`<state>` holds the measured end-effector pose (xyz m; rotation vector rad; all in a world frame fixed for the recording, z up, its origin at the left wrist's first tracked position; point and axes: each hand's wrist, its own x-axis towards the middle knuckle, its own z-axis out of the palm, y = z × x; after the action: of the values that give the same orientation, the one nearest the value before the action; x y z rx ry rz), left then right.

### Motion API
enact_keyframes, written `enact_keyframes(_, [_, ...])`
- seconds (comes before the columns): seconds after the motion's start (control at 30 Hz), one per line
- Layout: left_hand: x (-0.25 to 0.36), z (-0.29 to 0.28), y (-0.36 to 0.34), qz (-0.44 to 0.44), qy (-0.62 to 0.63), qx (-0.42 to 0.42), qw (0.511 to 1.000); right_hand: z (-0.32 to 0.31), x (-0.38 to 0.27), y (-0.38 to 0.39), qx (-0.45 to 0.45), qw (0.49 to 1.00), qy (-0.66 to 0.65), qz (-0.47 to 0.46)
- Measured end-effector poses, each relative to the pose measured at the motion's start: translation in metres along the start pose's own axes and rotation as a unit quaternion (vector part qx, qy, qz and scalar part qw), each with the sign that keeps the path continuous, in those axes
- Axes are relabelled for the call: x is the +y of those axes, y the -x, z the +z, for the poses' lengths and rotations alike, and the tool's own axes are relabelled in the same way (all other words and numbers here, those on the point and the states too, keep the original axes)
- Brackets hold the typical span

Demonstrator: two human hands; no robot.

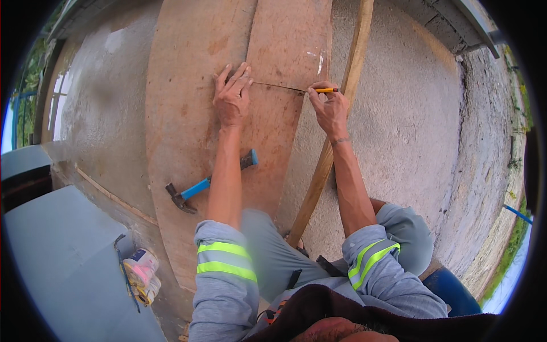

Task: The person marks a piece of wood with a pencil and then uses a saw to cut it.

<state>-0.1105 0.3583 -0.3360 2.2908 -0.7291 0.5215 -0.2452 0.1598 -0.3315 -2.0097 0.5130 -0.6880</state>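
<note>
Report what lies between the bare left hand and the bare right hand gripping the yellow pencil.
In the head view, only brown wooden board lies between the left hand and right hand, crossed by a thin dark line.

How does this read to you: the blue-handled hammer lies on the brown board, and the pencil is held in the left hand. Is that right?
Not quite: the head view shows the pencil in the right hand. The blue-handled hammer does lie on the brown board.
</note>
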Motion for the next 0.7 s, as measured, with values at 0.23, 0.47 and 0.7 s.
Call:
enact_keyframes(0.23, [-0.0009, -0.0003, 0.0011, -0.005, -0.003, -0.007, 1.000, -0.0001, -0.0053, 0.0010, 0.003, 0.999, -0.015, 0.044])
enact_keyframes(0.47, [-0.0011, 0.0000, 0.0011, -0.004, -0.007, -0.008, 1.000, 0.0011, -0.0046, 0.0023, 0.009, 1.000, -0.022, 0.016])
enact_keyframes(0.7, [0.0024, -0.0004, -0.0027, 0.018, -0.029, 0.005, 0.999, -0.0037, -0.0078, -0.0013, -0.011, 0.999, -0.031, 0.040])
